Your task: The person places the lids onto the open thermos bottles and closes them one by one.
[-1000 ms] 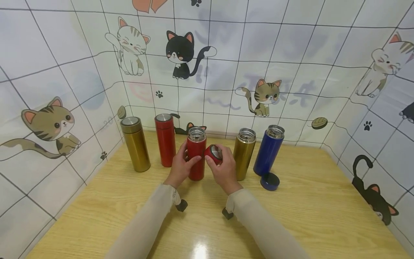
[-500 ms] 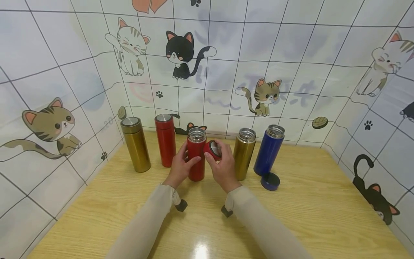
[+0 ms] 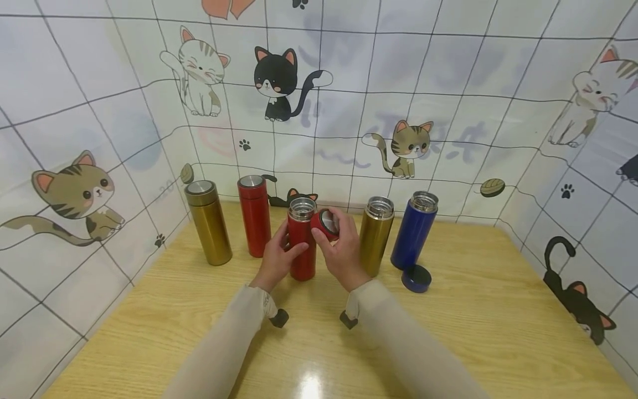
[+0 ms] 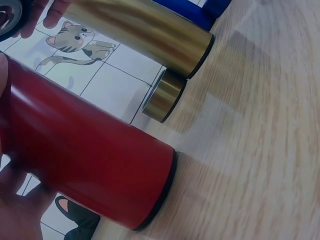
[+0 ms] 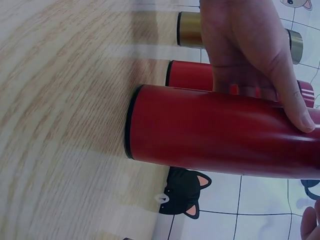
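My left hand (image 3: pixel 277 258) grips a red thermos (image 3: pixel 302 260) that stands upright on the table, its steel mouth uncovered. Beside that mouth, on the right, my right hand (image 3: pixel 344 249) holds the red lid (image 3: pixel 324 226) tilted by its rim. Lid and mouth look close together; whether they touch I cannot tell. In the right wrist view the left thumb lies along the red thermos (image 5: pixel 215 130), and only fingertips of the right hand (image 5: pixel 311 225) show. The left wrist view has the thermos base (image 4: pixel 150 185) on the wood.
An open gold thermos (image 3: pixel 376 238) stands right of my hands, its gold lid (image 4: pixel 165 97) on the table behind it. Farther right is an open blue thermos (image 3: pixel 415 233) with a blue lid (image 3: pixel 416 278). Lidded red (image 3: pixel 255 221) and gold (image 3: pixel 209 227) thermoses stand left. Cat-print walls enclose the table.
My right hand has raised the red lid slightly and moved it left, nearer the mouth of the red thermos. The left hand keeps its grip, and the other thermoses stay put.
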`<control>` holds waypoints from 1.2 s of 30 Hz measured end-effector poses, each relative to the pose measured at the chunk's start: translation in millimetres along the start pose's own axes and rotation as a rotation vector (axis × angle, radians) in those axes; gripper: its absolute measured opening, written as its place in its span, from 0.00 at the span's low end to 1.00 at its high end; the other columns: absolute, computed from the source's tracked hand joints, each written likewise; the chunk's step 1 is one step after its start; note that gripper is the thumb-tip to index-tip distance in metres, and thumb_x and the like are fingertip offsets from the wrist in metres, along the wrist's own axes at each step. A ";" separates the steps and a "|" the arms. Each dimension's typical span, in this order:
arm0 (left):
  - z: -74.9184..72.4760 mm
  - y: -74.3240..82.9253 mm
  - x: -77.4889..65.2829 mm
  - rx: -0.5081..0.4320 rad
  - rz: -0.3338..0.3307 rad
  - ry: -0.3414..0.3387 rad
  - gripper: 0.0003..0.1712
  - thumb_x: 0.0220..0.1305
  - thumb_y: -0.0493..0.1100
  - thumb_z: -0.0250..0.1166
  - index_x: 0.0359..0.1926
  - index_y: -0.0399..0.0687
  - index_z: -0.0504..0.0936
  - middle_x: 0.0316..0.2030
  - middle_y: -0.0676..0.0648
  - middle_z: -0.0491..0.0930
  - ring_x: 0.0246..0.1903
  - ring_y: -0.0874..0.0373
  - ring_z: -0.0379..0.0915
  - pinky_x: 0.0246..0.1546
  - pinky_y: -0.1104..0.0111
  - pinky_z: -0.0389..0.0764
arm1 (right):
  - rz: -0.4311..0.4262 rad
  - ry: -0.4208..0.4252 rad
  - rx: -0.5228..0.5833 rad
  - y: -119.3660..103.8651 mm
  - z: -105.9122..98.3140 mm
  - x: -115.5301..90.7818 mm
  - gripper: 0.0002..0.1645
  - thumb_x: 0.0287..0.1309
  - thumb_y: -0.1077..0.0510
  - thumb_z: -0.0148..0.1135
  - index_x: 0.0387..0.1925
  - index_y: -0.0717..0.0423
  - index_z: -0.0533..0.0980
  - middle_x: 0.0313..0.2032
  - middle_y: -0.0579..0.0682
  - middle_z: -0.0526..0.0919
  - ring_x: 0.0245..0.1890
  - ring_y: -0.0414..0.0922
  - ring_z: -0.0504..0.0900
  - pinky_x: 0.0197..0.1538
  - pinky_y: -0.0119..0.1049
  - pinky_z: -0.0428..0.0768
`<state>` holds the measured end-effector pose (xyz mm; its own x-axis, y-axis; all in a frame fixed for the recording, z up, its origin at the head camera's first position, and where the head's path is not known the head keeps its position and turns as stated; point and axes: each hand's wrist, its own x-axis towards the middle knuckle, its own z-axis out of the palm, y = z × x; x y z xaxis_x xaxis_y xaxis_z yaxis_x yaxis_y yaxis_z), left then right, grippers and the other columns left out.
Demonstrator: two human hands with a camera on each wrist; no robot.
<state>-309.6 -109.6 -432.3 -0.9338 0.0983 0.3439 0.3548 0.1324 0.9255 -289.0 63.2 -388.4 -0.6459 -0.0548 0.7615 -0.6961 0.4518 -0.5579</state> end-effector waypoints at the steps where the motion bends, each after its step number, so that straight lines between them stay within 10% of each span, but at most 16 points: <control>1: 0.0 -4.9 0.9 0.002 0.009 0.003 0.46 0.60 0.51 0.70 0.74 0.64 0.56 0.67 0.50 0.66 0.66 0.50 0.63 0.62 0.54 0.67 | -0.002 0.004 -0.004 -0.1 0.0 0.4 0.32 0.64 0.48 0.59 0.63 0.60 0.64 0.52 0.56 0.72 0.51 0.48 0.70 0.49 0.41 0.80; 36: -13.6 -3.3 1.6 -0.084 -0.037 -0.127 0.39 0.60 0.46 0.70 0.71 0.63 0.64 0.60 0.49 0.75 0.59 0.51 0.71 0.57 0.56 0.73 | 0.033 -0.102 0.046 -16.8 4.0 46.4 0.33 0.60 0.46 0.67 0.63 0.53 0.70 0.51 0.51 0.74 0.52 0.45 0.68 0.51 0.41 0.77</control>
<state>-312.8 -123.3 -432.6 -0.9312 0.2192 0.2913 0.3101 0.0561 0.9490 -308.5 49.5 -345.0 -0.6959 -0.1322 0.7059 -0.6858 0.4139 -0.5986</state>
